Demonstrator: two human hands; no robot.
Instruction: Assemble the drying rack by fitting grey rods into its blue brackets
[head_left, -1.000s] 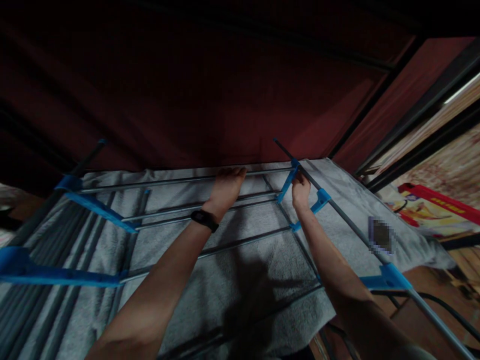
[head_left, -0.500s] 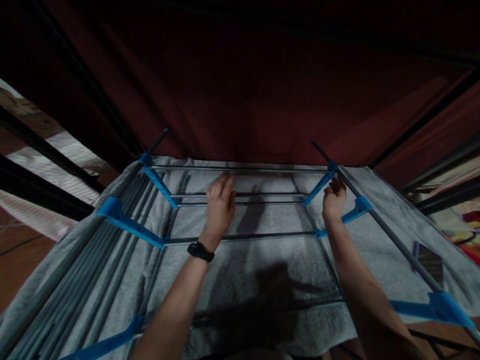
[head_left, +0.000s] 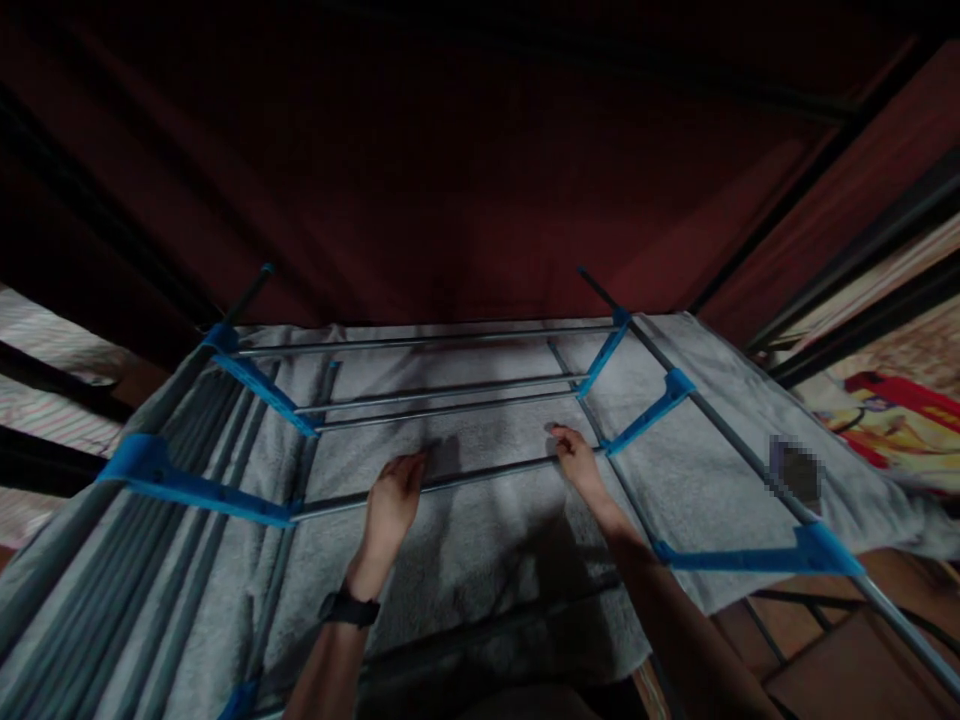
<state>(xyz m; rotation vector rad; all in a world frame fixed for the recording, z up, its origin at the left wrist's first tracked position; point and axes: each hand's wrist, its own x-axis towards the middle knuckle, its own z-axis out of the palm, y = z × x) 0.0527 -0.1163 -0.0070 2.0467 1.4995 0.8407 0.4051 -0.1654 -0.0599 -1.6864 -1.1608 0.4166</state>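
Observation:
A rack frame of grey metal tubes with blue plastic brackets lies on a pale grey cloth. My left hand [head_left: 394, 500] is at the near crossbar [head_left: 480, 477], fingers bent together over it; a dark band circles that wrist. Toward the bar's right end is my right hand [head_left: 579, 462], its thumb and fingers loosely curved and slightly apart. Close to that hand is a blue bracket [head_left: 649, 412] joining the bar to the right side tube [head_left: 724, 432]. At the bar's other end sits a left blue bracket [head_left: 202, 487]. The undersides of both hands are hidden.
Several loose grey tubes [head_left: 127, 580] lie side by side on the left of the cloth [head_left: 480, 540]. A blurred-out dark object [head_left: 796, 472] rests at the right. Dark red fabric [head_left: 450, 220] hangs behind, between black bars. Patterned red and yellow cloth [head_left: 900, 420] lies beyond.
Both hands have come down and nearer, from above the frame to the near crossbar. My right hand has left the right side tube and moved left. The view has shifted.

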